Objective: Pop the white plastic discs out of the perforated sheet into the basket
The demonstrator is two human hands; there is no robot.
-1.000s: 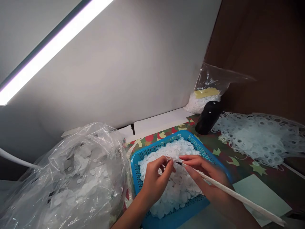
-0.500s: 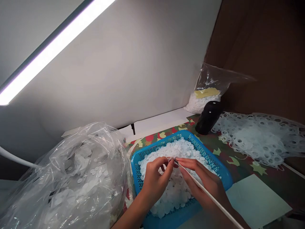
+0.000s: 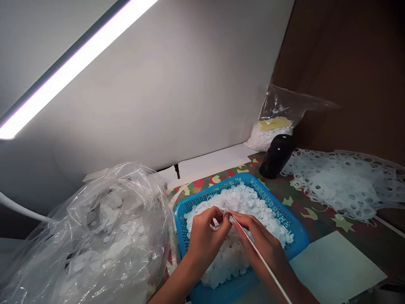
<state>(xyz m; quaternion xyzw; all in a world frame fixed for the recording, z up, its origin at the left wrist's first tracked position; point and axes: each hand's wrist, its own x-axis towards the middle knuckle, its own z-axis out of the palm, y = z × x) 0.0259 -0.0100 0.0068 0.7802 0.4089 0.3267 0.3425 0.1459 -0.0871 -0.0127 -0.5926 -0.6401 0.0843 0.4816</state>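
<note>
My left grip [image 3: 209, 238] is closed in a pinch on a thin white loop [image 3: 223, 210], too fine for me to tell what it is made of. My right grip [image 3: 262, 245] is clenched on a long, thin white stick [image 3: 257, 253], which runs along the hand and out past the near edge of the view. The tip of the stick sits at the loop, right beside my left fingertips [image 3: 226, 216], so the two grips almost meet.

Both grips hover over a blue mesh basket [image 3: 179, 230], which is heaped with flat white discs [image 3: 248, 200]. The loop is directly above the pile, near the middle of the basket.

Just left of the basket lies a big clear plastic bag [image 3: 110, 240] with more discs inside. Near right of the basket lies a pale green card [image 3: 335, 270]. Everything rests on a tabletop [image 3: 316, 226] patterned with red, yellow and green shapes.

At the far side stands a black cylinder [image 3: 277, 156], with a small clear bag [image 3: 275, 105] of discs behind it, a yellow label [image 3: 274, 123] on that bag. To the right spreads a pale punched sheet [image 3: 341, 183], full of round holes and lying in loose folds. Above it all, a lit lamp bar [image 3: 72, 67] crosses a white wall [image 3: 174, 93], and brown cardboard [image 3: 348, 71] stands at far right.
</note>
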